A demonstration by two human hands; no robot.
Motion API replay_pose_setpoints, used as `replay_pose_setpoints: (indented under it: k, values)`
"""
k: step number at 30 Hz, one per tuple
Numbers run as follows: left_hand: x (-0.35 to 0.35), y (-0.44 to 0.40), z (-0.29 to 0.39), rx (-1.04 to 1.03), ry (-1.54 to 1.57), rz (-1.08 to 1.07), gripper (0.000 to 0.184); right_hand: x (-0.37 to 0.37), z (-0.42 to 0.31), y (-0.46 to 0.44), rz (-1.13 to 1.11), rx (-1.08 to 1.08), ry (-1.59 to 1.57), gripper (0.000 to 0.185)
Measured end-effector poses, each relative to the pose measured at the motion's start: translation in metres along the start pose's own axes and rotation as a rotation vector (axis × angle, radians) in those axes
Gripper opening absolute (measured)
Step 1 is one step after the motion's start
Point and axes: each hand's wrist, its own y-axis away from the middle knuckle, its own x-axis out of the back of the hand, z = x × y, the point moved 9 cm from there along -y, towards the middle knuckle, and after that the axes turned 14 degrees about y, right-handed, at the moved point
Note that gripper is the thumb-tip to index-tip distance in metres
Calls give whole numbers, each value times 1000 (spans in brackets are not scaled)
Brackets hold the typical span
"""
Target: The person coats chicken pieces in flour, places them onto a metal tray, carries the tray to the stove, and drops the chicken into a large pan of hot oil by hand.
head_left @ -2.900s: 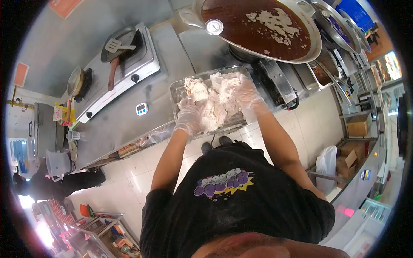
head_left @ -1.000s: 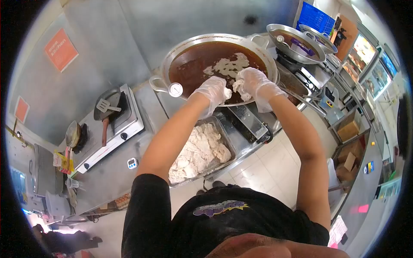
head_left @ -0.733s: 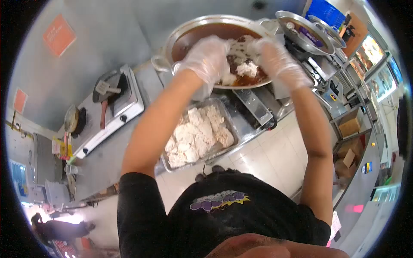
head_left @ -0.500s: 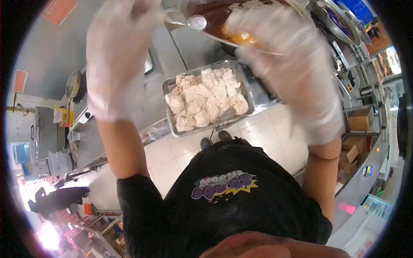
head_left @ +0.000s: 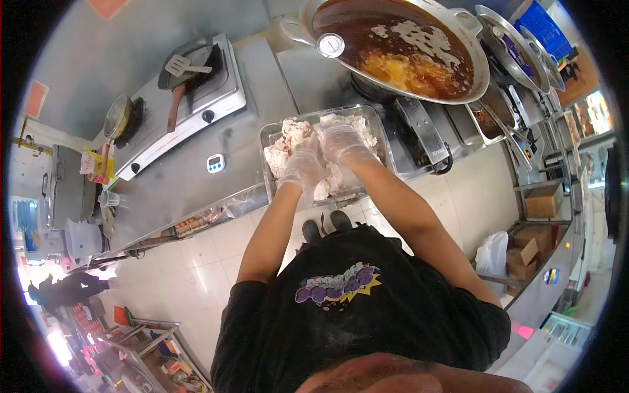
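Several flour-coated pieces (head_left: 276, 157) lie in a metal tray (head_left: 388, 145) on the steel counter. My left hand (head_left: 303, 166), in a clear plastic glove, is down among the pieces, and its fingertips are hidden. Beside it my right hand (head_left: 342, 142), gloved the same way, rests on pieces near the tray's middle; its fingers are too unclear to read. Behind the tray stands a wide pan (head_left: 483, 73) of dark brown oil, with pale foam and a bubbling golden patch near its front edge. A dial thermometer (head_left: 330, 45) sits at the pan's left rim.
At the left, a white stove (head_left: 230, 78) bears a square pan (head_left: 169, 73) with a slotted spatula (head_left: 178, 65). A small timer (head_left: 215, 163) lies on the counter. Tongs (head_left: 508, 134) and more pans (head_left: 524, 59) stand at the right. A person (head_left: 69, 288) is at the far left.
Both hands left the tray for the pan, where white pieces went into the oil, then came back into the tray. A golden bubbling patch now shows in the oil.
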Motion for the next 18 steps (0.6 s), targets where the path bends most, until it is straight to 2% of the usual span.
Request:
replay_pose_setpoints:
  k: [3,6,9,10,12,13,15,18]
  values:
    - [-5,-8,-16,54,-28,26,39,2,-6,8,60,6,111,61]
    - [-44,-37,-73,-18,-113,150,38,-11,1,-2,57,-129,179,34]
    - [-47,-52,-94,-22,-168,166,38,-22,2,-11,58,-116,64,52]
    - [-43,-50,-94,-6,-172,151,38,-25,3,-10,86,-125,67,51]
    - [-22,-39,-83,-9,56,169,27,-30,9,-6,147,-150,68,51]
    - [-6,-30,-73,-11,168,177,23,-25,8,2,79,-116,86,45]
    - [-11,-19,-68,-136,-193,20,50,9,4,25,-53,-45,125,35]
    - [-37,-28,-99,55,-50,29,59,0,14,19,128,-176,-160,34]
